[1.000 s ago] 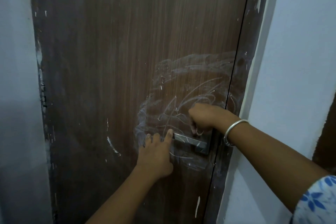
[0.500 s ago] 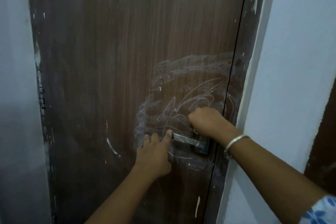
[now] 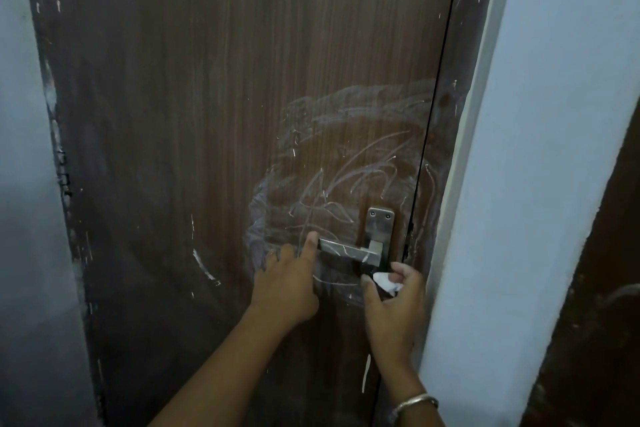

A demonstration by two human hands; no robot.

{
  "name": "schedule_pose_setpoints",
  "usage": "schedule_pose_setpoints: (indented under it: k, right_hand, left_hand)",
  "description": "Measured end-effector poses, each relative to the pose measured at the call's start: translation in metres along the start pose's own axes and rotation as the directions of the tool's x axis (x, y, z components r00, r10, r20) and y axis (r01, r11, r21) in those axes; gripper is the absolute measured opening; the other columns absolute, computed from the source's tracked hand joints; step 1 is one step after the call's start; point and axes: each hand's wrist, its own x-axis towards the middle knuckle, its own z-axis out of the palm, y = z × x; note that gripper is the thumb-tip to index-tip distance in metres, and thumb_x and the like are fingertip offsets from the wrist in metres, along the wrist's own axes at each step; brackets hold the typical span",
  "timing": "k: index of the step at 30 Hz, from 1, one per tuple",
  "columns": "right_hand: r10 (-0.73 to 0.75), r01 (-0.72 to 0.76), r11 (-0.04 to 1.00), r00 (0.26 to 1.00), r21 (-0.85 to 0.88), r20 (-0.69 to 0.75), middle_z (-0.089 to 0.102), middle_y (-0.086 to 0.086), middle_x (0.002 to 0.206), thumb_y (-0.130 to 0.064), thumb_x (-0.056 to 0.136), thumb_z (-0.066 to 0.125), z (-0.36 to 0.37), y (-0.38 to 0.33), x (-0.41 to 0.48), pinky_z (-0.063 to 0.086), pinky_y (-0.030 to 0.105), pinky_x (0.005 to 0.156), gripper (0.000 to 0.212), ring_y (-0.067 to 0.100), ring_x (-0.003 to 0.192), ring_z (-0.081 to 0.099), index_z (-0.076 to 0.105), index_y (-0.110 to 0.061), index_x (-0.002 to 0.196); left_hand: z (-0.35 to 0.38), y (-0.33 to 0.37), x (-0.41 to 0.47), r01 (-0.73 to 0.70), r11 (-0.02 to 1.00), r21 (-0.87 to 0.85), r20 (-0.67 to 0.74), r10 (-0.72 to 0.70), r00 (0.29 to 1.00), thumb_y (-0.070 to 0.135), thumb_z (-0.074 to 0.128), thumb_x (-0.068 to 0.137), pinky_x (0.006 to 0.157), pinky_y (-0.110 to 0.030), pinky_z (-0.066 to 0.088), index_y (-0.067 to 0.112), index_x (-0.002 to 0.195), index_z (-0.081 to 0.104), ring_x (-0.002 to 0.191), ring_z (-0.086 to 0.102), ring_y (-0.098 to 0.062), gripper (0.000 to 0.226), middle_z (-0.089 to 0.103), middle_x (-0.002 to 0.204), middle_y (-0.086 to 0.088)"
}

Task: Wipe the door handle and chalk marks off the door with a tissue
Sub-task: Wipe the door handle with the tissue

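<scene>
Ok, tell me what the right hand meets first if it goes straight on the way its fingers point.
The right hand, pinching the tissue, points up the door; it would probably first meet the door handle at its inner end, just above, though depth is unclear.

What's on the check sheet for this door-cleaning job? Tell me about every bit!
Surface: brown door; chalk marks smeared and scribbled on its right half.
Job's things: metal door handle on its plate; crumpled white tissue by the plate's lower end.
Clutter: nothing seen.
Hands: left hand touches the handle's free end with its index finger; right hand pinches the tissue.
Cables: nothing seen.
Surroundings: pale wall right of the door; bangle on the right wrist.
</scene>
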Motion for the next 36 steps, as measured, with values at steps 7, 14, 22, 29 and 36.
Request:
schedule_pose_setpoints:
  k: [7, 14, 22, 29, 36]
  right_hand:
    - [0.002, 0.007, 0.998, 0.992, 0.065, -0.129, 0.051, 0.008, 0.099, 0.004, 0.080, 0.065, 0.012, 0.018, 0.006, 0.048, 0.020, 0.074, 0.015, 0.006, 0.081, 0.053, 0.062, -0.009, 0.085]
    - [0.067, -0.015, 0.981, 0.962, 0.194, -0.265, 0.064, 0.003, 0.082, 0.006, 0.074, 0.071, 0.030, 0.012, 0.010, 0.044, 0.002, 0.062, 0.024, -0.002, 0.073, 0.058, 0.064, -0.013, 0.087]
    - [0.272, -0.193, 0.918, 0.942, 0.347, -0.197, 0.062, 0.005, 0.082, 0.010, 0.072, 0.069, 0.051, 0.004, 0.008, 0.047, 0.007, 0.057, 0.043, 0.002, 0.069, 0.060, 0.043, -0.015, 0.095]
    - [0.280, -0.139, 0.903, 0.907, 0.406, -0.313, 0.061, 0.001, 0.078, 0.011, 0.071, 0.070, 0.036, 0.008, 0.009, 0.045, 0.005, 0.056, 0.052, -0.009, 0.062, 0.060, 0.038, -0.028, 0.079]
    - [0.183, -0.114, 0.940, 0.964, 0.323, -0.194, 0.057, -0.002, 0.074, 0.009, 0.073, 0.068, 0.044, 0.009, 0.008, 0.045, 0.007, 0.049, 0.050, -0.009, 0.060, 0.060, 0.038, -0.030, 0.078]
  left_hand:
    - [0.001, 0.002, -0.002, 0.005, 1.000, -0.013, 0.012, -0.005, 1.000, 0.023, 0.063, 0.079, 0.101, -0.052, 0.037, 0.033, 0.145, -0.013, 0.131, 0.030, -0.038, 0.101, 0.030, 0.142, -0.017]
    - [0.000, 0.004, -0.004, 0.000, 1.000, -0.011, 0.018, 0.000, 1.000, 0.022, 0.064, 0.078, 0.100, -0.051, 0.039, 0.031, 0.146, -0.013, 0.128, 0.033, -0.038, 0.102, 0.031, 0.141, -0.017]
    - [-0.001, 0.002, -0.005, -0.012, 1.000, -0.008, 0.013, 0.012, 1.000, 0.022, 0.064, 0.077, 0.097, -0.050, 0.041, 0.032, 0.146, -0.011, 0.126, 0.037, -0.037, 0.102, 0.033, 0.138, -0.016]
    - [0.001, 0.000, -0.002, -0.015, 1.000, -0.010, 0.015, 0.015, 1.000, 0.021, 0.063, 0.077, 0.096, -0.049, 0.040, 0.034, 0.145, -0.013, 0.125, 0.036, -0.036, 0.103, 0.032, 0.137, -0.015]
    - [0.005, 0.002, -0.001, -0.018, 1.000, -0.024, -0.010, 0.018, 1.000, 0.020, 0.064, 0.076, 0.095, -0.048, 0.041, 0.032, 0.144, -0.013, 0.124, 0.037, -0.037, 0.103, 0.032, 0.138, -0.015]
